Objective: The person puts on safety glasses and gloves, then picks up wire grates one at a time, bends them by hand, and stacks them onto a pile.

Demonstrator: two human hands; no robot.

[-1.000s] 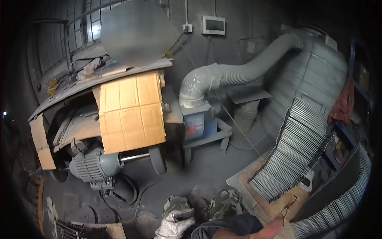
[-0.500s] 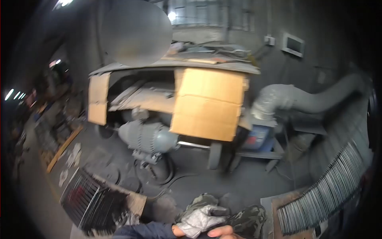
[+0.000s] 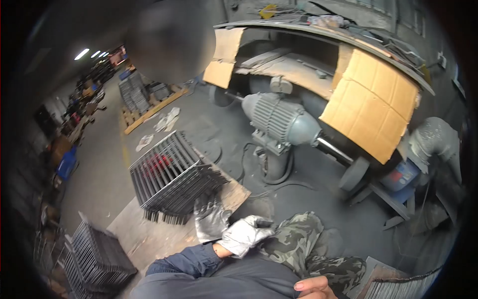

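My left hand (image 3: 246,236), in a silvery-white work glove, lies by my camouflage-clad thigh (image 3: 294,241). Its fingers are curled together, and anything inside them is hidden. Just left of it, a loose grey glove (image 3: 210,219) rests against a stack of dark metal racks (image 3: 167,174) on a board (image 3: 236,197). My right hand (image 3: 314,287) is bare and close to my torso at the bottom edge. Only part of its bent fingers shows, so its grip is unclear.
A motor (image 3: 279,119) with a shaft and wheels stands ahead, beside a hood with cardboard flaps (image 3: 373,102). More racks (image 3: 97,261) are at lower left, thin metal pieces (image 3: 403,288) at lower right. A pallet (image 3: 154,109) stands farther off; a duct (image 3: 435,142) is at right.
The view has swung left, bringing the racks and aisle into sight. My right hand has drawn back from beside the thin metal pieces to my torso. My gloved left hand remains by my thigh.
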